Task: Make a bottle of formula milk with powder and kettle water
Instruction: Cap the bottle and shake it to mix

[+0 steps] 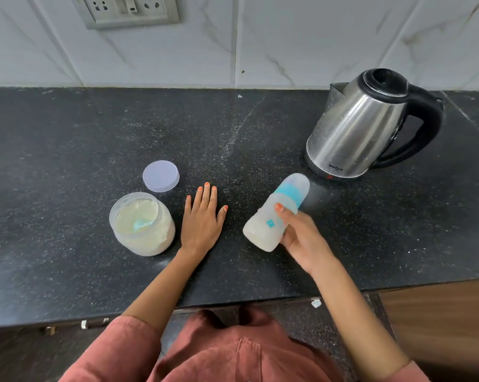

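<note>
Two bare hands work over a dark speckled counter (67, 150) backed by a pale tiled wall (315, 37). Right hand (301, 238): closed around the lower body of the bottle (274, 213), thumb across its front, lifting it clear of the counter and tilting it so that the capped top points up toward the kettle (365, 125). Bottle: translucent, teal collar under a clear cap, its contents whitish and cloudy; it hangs just in front of the kettle's base and apart from it. Left hand (202, 219): flat on the counter, palm down, fingers (205, 197) spread and straight, grasping nothing; it lies well to the left of the kettle, between the bottle and the jar (143, 224), just beside the jar without clearly touching it. Jar: clear, uncovered, upright, filled with cream powder in which a pale blue scoop (140, 224) is partly buried. Lid (161, 176): round, translucent, lying flat on the counter just behind the jar. Kettle: steel body, black lid and handle, standing upright at the right rear of the counter, handle turned away from the jar. Socket plate (128, 9): on the wall, far left of the kettle.
</note>
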